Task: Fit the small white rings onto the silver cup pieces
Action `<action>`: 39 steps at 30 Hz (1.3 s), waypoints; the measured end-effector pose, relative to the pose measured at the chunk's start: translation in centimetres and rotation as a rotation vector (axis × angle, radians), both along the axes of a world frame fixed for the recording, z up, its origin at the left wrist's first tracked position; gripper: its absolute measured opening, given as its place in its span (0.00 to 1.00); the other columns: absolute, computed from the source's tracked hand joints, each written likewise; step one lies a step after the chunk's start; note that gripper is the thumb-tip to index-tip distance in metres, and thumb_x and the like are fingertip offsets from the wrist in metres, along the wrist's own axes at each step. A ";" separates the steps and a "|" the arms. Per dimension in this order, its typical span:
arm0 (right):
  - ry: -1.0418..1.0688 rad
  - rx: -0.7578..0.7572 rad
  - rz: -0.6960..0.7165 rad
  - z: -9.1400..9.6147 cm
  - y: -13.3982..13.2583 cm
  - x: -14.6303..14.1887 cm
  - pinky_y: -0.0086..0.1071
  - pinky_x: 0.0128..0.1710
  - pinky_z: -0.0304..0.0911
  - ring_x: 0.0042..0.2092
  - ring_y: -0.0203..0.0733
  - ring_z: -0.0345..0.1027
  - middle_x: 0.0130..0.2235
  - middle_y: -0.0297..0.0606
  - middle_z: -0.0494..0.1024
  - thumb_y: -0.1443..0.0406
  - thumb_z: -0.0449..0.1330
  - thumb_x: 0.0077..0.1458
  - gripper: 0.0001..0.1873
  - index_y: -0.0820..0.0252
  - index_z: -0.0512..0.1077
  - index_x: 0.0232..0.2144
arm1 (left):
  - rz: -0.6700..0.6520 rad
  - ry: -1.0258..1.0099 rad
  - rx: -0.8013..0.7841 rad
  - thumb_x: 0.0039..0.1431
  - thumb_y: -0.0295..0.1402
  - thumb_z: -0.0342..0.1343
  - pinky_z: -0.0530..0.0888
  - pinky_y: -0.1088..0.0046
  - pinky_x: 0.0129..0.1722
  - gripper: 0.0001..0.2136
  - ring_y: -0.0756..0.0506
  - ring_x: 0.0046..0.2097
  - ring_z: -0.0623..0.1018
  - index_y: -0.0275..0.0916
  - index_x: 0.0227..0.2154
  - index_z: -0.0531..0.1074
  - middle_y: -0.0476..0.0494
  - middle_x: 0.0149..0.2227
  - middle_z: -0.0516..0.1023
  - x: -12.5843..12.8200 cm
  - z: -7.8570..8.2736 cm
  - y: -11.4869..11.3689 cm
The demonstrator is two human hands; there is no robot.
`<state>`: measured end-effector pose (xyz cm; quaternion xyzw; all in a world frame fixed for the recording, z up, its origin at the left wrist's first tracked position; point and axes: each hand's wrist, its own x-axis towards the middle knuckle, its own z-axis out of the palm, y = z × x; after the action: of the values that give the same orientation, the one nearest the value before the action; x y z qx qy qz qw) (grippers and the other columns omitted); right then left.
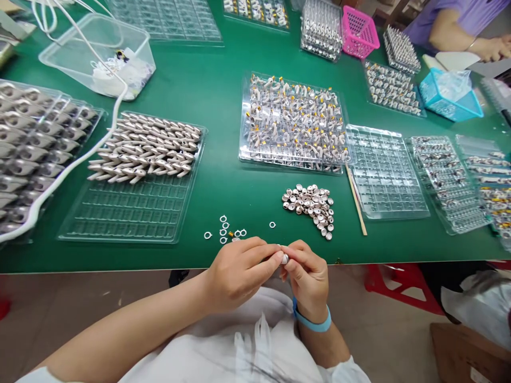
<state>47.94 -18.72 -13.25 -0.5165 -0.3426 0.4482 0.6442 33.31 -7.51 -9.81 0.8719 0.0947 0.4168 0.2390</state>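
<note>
Both hands meet at the table's near edge over a small round silver-and-white part (pixel 285 259). My left hand (pixel 239 271) pinches it from the left with thumb and forefinger. From the right, my right hand (pixel 309 276), with a blue band at its wrist, closes on the same part; the fingers hide most of it. Just beyond my left hand lie several small white rings (pixel 223 232) and a tiny gold piece (pixel 231 234). One lone ring (pixel 272 225) sits ahead of the fingertips. A heap of small silvery caps (pixel 311 205) lies beyond my right hand.
A clear tray of small white-and-gold parts (pixel 295 122) stands ahead. To the left are a tray of silvery elongated pieces (pixel 147 149), a white cable (pixel 80 159) and a clear bin (pixel 139 80). A wooden stick (pixel 357 205) lies beside an empty-looking tray (pixel 387 175). Another person's arm (pixel 455 32) shows far right.
</note>
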 end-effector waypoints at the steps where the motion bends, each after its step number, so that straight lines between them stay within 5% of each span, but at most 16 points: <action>1: -0.007 -0.007 -0.001 0.0 0.0 0.0 0.29 0.23 0.69 0.27 0.33 0.69 0.35 0.36 0.73 0.63 0.64 0.58 0.11 0.49 0.80 0.44 | -0.003 0.008 0.002 0.65 0.22 0.47 0.77 0.70 0.30 0.12 0.45 0.33 0.78 0.33 0.48 0.70 0.34 0.36 0.82 0.0 0.1 0.0; 14: -0.087 0.035 0.006 0.1 -0.1 0.2 0.29 0.24 0.69 0.27 0.33 0.70 0.36 0.36 0.75 0.66 0.62 0.59 0.13 0.49 0.79 0.46 | 0.006 0.020 0.025 0.65 0.23 0.48 0.77 0.69 0.29 0.10 0.45 0.33 0.78 0.32 0.45 0.72 0.34 0.37 0.82 -0.2 -0.2 0.1; 39: -0.557 0.149 0.006 1.0 -0.4 0.6 0.31 0.31 0.72 0.35 0.37 0.74 0.40 0.40 0.76 0.73 0.59 0.60 0.20 0.52 0.75 0.53 | -0.009 -0.016 -0.018 0.62 0.20 0.49 0.75 0.69 0.27 0.11 0.45 0.32 0.77 0.30 0.45 0.70 0.33 0.36 0.82 -0.1 -0.6 -0.4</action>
<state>48.56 -19.16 -12.29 -0.5700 -0.5398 0.2646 0.5601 33.17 -7.91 -10.36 0.8668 0.0925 0.4217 0.2494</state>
